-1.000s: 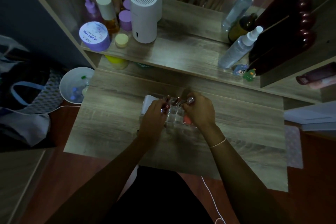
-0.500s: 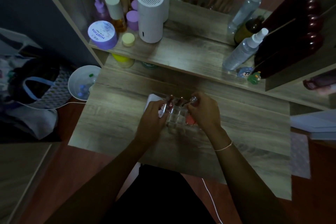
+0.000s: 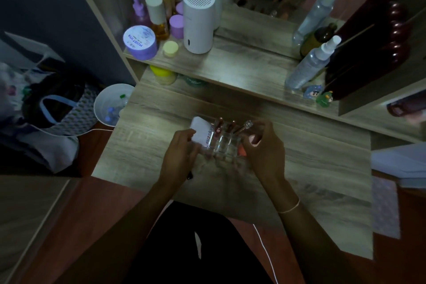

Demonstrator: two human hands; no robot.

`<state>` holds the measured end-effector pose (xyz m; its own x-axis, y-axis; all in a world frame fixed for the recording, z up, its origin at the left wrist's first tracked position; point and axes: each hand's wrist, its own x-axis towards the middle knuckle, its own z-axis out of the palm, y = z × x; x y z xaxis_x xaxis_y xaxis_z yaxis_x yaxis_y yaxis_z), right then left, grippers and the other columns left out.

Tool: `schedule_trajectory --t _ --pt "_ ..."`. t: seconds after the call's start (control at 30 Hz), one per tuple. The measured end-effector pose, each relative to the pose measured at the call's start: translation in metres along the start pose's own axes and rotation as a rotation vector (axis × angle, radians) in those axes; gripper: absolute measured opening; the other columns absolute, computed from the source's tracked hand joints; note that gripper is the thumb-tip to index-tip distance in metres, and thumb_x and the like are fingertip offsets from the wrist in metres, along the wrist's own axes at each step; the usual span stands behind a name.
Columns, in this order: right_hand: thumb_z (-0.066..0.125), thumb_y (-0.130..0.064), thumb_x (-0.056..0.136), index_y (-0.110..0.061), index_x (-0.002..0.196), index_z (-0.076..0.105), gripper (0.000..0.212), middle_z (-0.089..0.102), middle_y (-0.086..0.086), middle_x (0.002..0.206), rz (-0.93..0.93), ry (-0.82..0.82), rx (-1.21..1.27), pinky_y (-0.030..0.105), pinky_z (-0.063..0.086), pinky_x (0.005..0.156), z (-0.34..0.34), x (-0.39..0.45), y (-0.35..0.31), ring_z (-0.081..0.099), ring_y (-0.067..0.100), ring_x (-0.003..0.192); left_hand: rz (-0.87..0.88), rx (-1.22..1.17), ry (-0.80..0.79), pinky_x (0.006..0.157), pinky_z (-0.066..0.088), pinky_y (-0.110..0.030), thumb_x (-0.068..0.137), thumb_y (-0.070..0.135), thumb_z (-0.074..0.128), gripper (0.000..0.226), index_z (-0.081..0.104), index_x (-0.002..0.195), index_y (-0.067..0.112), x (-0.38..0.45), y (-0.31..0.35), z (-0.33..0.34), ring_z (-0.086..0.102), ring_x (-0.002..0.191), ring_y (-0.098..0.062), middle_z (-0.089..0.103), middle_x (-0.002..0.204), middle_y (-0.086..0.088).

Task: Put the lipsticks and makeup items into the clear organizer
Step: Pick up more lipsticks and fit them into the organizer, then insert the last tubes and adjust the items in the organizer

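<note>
The clear organizer (image 3: 224,145) sits mid-surface (image 3: 311,168), close to the person. Against its left end, the left hand (image 3: 178,157) pinches a white tube (image 3: 201,132) in a narrow grip. At the organizer's right end, the right hand (image 3: 262,147) closes on a pale pink item (image 3: 254,139). Lipsticks (image 3: 227,125) stand in the organizer's far cells. These look light, smooth and slippery; hold them at mid-body.

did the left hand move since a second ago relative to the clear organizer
Yes. The left hand has slid leftward, off the clear plastic organizer's compartments, and its fingers now rest at the white tube on the organizer's left end.
</note>
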<state>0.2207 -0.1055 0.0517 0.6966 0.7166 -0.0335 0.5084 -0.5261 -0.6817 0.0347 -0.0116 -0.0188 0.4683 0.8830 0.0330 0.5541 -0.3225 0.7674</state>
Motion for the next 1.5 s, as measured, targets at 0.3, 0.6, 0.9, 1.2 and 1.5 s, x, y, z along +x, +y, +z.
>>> schedule_trajectory --t 0.3,0.6,0.9,1.2,1.5 --pt "0.064 -0.018 0.081 -0.020 0.106 0.066 0.025 0.070 0.003 0.094 -0.075 -0.285 -0.077 0.034 0.050 0.075 0.067 -0.054 -0.008 0.065 0.022 0.086 0.126 0.134 -0.067 0.081 0.046 -0.032 0.088 0.003 0.053 0.024 0.055 0.111 0.007 -0.011 -0.031 -0.036 0.058 0.098 -0.028 0.059 0.109 -0.016" --pt "0.069 -0.036 0.085 -0.014 0.115 0.061 0.037 0.066 0.009 0.111 0.018 -0.218 -0.044 0.033 0.048 0.080 0.140 -0.084 -0.022 0.064 0.027 0.100 0.281 0.556 -0.437 0.109 0.028 -0.055 0.092 0.018 0.047 0.049 0.039 0.136 -0.002 -0.023 -0.079 -0.048 0.036 0.132 -0.041 0.040 0.143 -0.025" --pt "0.063 -0.021 0.086 -0.018 0.139 0.045 0.056 0.063 0.010 0.127 0.033 -0.204 -0.140 0.039 0.053 0.086 0.143 -0.087 -0.023 0.060 0.028 0.114 0.286 0.631 -0.448 0.104 0.033 -0.062 0.086 0.020 0.059 0.056 0.041 0.136 0.001 -0.023 -0.079 -0.038 0.041 0.131 -0.039 0.044 0.142 -0.022" --pt "0.068 -0.017 0.083 -0.011 0.110 0.064 0.028 0.071 0.010 0.092 0.195 0.220 0.056 0.041 0.055 0.077 0.099 -0.073 -0.015 0.067 0.026 0.082 0.552 0.652 -0.419 0.113 0.020 -0.052 0.091 0.032 0.037 0.061 0.024 0.144 0.004 -0.019 -0.058 -0.018 0.024 0.141 -0.031 0.028 0.153 -0.017" --pt "0.075 -0.016 0.082 -0.019 0.098 0.055 0.026 0.068 -0.003 0.091 0.282 0.362 0.254 0.029 0.056 0.079 0.098 -0.032 -0.016 0.067 0.012 0.082 0.626 0.648 -0.448 0.114 0.012 -0.048 0.084 0.030 0.055 0.072 0.025 0.144 0.004 -0.014 -0.041 -0.002 0.024 0.141 -0.029 0.028 0.152 -0.016"
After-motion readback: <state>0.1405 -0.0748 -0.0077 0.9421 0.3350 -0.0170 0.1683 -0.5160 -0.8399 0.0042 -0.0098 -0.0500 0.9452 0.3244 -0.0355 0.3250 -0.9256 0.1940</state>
